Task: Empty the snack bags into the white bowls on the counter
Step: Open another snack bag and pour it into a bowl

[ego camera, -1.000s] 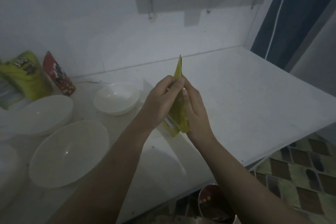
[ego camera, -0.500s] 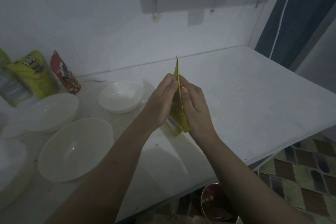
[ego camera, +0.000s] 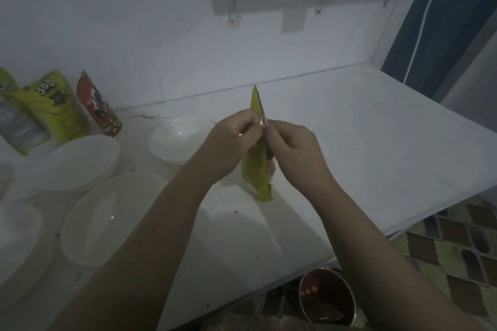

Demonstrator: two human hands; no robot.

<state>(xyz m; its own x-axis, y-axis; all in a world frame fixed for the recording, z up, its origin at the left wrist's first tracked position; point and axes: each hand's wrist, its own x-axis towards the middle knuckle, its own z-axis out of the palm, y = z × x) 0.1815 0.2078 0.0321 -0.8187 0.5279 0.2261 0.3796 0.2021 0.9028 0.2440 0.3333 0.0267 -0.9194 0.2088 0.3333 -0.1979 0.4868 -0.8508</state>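
Yellow-green snack bag (ego camera: 257, 166) held upright, edge-on to the camera, over the white desk (ego camera: 376, 142), bottom corner just above or touching the surface; cannot tell which. Left hand (ego camera: 231, 148) on the near-left side of the bag, fingers curled, pinching the upper edge. Right hand (ego camera: 293, 150) on the opposite side, fingers curled, pinching the same upper edge; fingertips of both hands meeting at the seam. Top point of the bag standing clear above both hands.

Small white bowl (ego camera: 174, 140) just left of the bag, partly behind the left hand. Second white bowl (ego camera: 80, 161) further left of the bag. Large white bowl (ego camera: 107, 217) left of the bag and nearer the camera, beside the left forearm. Part of another white bowl (ego camera: 16, 244) at the far left edge.

Red snack bag (ego camera: 98, 105), yellow-green bag marked "300" (ego camera: 53, 105) and a silver-green bag (ego camera: 13, 121) standing well left of the held bag, against the wall.

Metal pot (ego camera: 326, 298) below the desk edge, under the right forearm
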